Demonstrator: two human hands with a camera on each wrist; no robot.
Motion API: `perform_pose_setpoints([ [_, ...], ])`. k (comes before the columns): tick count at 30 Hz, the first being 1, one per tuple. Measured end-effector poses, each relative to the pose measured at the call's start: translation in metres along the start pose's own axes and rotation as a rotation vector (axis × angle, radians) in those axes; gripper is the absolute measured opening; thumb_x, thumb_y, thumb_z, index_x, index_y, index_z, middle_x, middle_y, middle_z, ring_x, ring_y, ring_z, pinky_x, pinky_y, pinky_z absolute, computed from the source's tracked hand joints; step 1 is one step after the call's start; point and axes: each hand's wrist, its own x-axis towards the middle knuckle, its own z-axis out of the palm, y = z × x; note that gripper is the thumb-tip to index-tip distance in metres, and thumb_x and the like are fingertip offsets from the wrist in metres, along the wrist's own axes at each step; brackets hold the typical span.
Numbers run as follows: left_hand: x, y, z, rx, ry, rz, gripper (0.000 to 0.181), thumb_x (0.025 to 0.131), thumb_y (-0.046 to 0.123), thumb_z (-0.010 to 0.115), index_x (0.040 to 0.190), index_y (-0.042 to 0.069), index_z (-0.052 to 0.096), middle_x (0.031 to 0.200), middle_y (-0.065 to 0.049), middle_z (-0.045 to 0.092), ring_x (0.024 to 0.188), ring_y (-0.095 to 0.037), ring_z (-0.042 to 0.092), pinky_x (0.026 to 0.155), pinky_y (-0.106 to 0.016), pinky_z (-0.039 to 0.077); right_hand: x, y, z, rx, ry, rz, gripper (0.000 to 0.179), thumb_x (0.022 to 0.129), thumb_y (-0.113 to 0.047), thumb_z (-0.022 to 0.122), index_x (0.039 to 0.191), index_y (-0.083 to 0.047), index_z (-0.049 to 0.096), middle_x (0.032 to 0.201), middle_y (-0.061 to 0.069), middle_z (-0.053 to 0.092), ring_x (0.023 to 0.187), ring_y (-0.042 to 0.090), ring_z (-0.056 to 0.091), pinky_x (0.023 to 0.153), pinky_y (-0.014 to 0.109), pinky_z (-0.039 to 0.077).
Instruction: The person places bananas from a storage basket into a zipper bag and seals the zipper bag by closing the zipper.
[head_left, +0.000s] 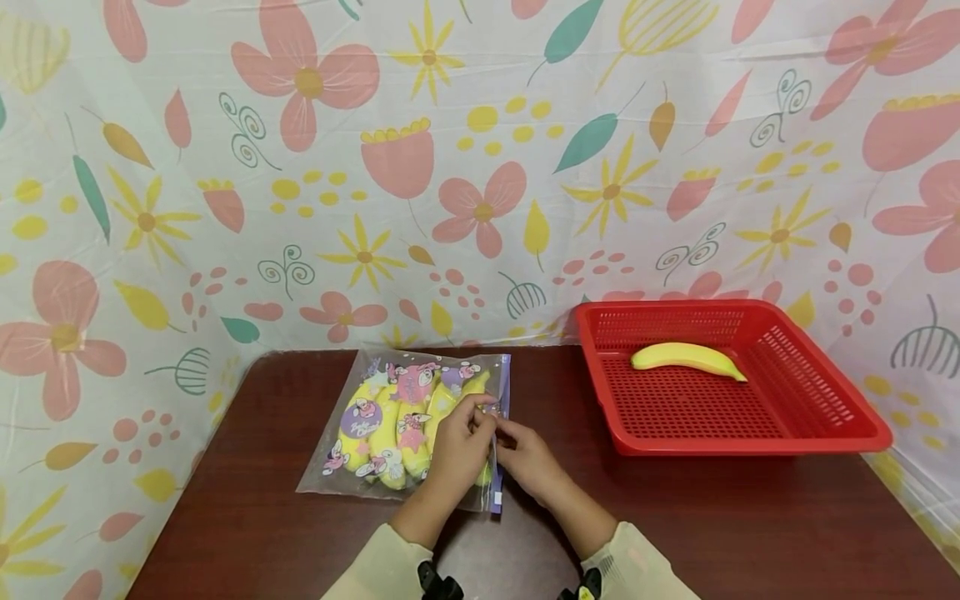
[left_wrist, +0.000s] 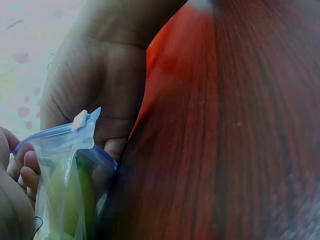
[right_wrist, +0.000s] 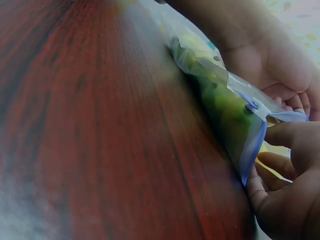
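A clear zip bag (head_left: pixel 330 467) with cartoon prints and a purple zip edge lies on the table, zip side to the right. Several yellow bananas (head_left: pixel 385 429) show through its plastic. My left hand (head_left: pixel 461 442) reaches over the bag's right part and pinches the zip edge. From the right, my right hand (head_left: pixel 532 467) grips the same edge, its fingertips close to the left ones. In the right wrist view the purple zip strips (right_wrist: pixel 261 145) stand apart beside my right fingers (right_wrist: pixel 275 162). A white slider (left_wrist: pixel 80 120) sits at the strip's near end.
A red plastic basket (head_left: pixel 618 417) stands on the table at the right, with one banana (head_left: pixel 686 357) lying in it. The dark brown wooden table (head_left: pixel 247 533) meets a flower-patterned cloth (head_left: pixel 480 283) at the back and sides.
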Motion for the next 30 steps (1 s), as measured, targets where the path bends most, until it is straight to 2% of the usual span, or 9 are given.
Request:
perform_pose_setpoints([
  [3,0.0,0.001,0.0005,0.006,0.002,-0.003,0.024,0.098,0.014,0.059,0.119,0.013,0.069,0.071,0.002,0.059,0.051,-0.003,0.048,0.046,-0.021,0.042,0.0005,0.0018,-0.0008,-0.016,-0.021,-0.013,0.044,0.095,-0.004,0.063,0.139,-0.002,0.06,0.133,0.022,0.065,0.119,0.027,0.061,0.096,0.033,0.052],
  [5,0.0,0.0019,0.0007,0.008,0.002,-0.002,0.023,0.098,0.014,0.06,0.119,0.013,0.069,0.07,0.002,0.06,0.051,-0.003,0.049,0.047,-0.021,0.043,0.001,0.003,-0.0015,-0.027,-0.032,-0.017,0.04,0.096,-0.006,0.062,0.136,-0.004,0.063,0.137,0.019,0.063,0.128,0.029,0.056,0.104,0.038,0.048],
  [7,0.0001,0.0024,0.0007,0.008,-0.001,-0.002,0.023,0.098,0.014,0.06,0.119,0.012,0.069,0.07,0.001,0.061,0.051,-0.003,0.05,0.048,-0.022,0.044,0.0016,0.0043,-0.0024,-0.031,-0.044,-0.022,0.036,0.097,-0.007,0.061,0.132,-0.004,0.066,0.137,0.018,0.063,0.13,0.028,0.053,0.106,0.04,0.046],
  [14,0.0,0.0005,0.0014,0.014,-0.005,-0.014,0.023,0.097,0.014,0.06,0.118,0.012,0.069,0.071,-0.002,0.063,0.053,-0.004,0.051,0.049,-0.022,0.044,0.0028,0.0076,-0.0042,-0.055,-0.083,-0.036,0.024,0.095,-0.004,0.058,0.114,-0.001,0.073,0.122,0.017,0.07,0.111,0.019,0.059,0.088,0.021,0.048],
  [21,0.0009,-0.001,0.002,-0.005,-0.004,-0.036,0.021,0.097,0.012,0.06,0.116,0.012,0.07,0.07,-0.006,0.061,0.051,-0.004,0.052,0.049,-0.02,0.045,0.0028,0.0061,-0.0063,-0.058,-0.082,-0.039,0.023,0.092,0.002,0.053,0.102,0.002,0.073,0.113,0.016,0.07,0.103,0.015,0.058,0.085,0.02,0.047],
  [24,0.0017,-0.003,0.0021,-0.018,-0.01,-0.046,0.021,0.097,0.012,0.06,0.116,0.011,0.07,0.07,-0.006,0.061,0.051,-0.005,0.054,0.05,-0.021,0.046,0.0027,0.0059,-0.006,-0.058,-0.069,-0.045,0.024,0.091,0.001,0.053,0.104,0.002,0.073,0.112,0.016,0.071,0.102,0.013,0.058,0.085,0.02,0.047],
  [30,0.0022,-0.0045,0.0021,-0.037,-0.019,-0.062,0.021,0.097,0.012,0.06,0.116,0.011,0.07,0.069,-0.005,0.059,0.052,-0.005,0.055,0.051,-0.022,0.048,0.0024,0.0052,-0.0044,-0.042,-0.034,-0.005,0.027,0.091,0.001,0.055,0.111,-0.001,0.074,0.112,0.014,0.071,0.101,0.013,0.06,0.086,0.021,0.048],
])
